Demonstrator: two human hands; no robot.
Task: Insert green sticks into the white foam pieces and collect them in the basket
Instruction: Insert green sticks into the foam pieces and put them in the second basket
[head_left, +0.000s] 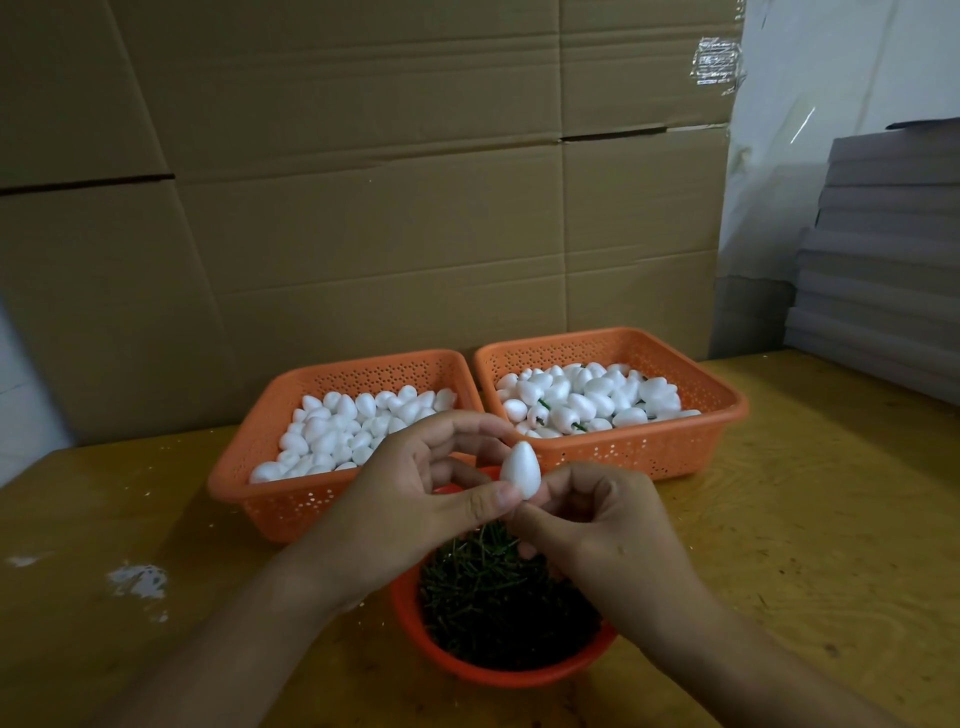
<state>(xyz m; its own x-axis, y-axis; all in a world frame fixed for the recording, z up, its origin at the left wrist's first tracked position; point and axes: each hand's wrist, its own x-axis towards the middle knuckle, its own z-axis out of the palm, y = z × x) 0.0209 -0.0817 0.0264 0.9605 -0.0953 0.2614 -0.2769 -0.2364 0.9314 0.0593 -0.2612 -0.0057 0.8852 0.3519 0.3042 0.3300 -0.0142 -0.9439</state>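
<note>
Pinching a white egg-shaped foam piece (521, 469) at mid-frame, the left hand (415, 488) steadies it above the round orange bowl of green sticks (498, 597) while the right hand (597, 519) grips its base, probably seating a stick; next comes the right-hand orange basket (722, 415)

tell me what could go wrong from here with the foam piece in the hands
1. The foam piece is only pinched between the left hand and right hand above the bowl of green sticks; a slip would likely drop it in there.
2. No stick tip shows at the foam, so an off-centre push might go unnoticed.
3. The left basket and right basket touch; a finished piece could land in the wrong one.
</note>
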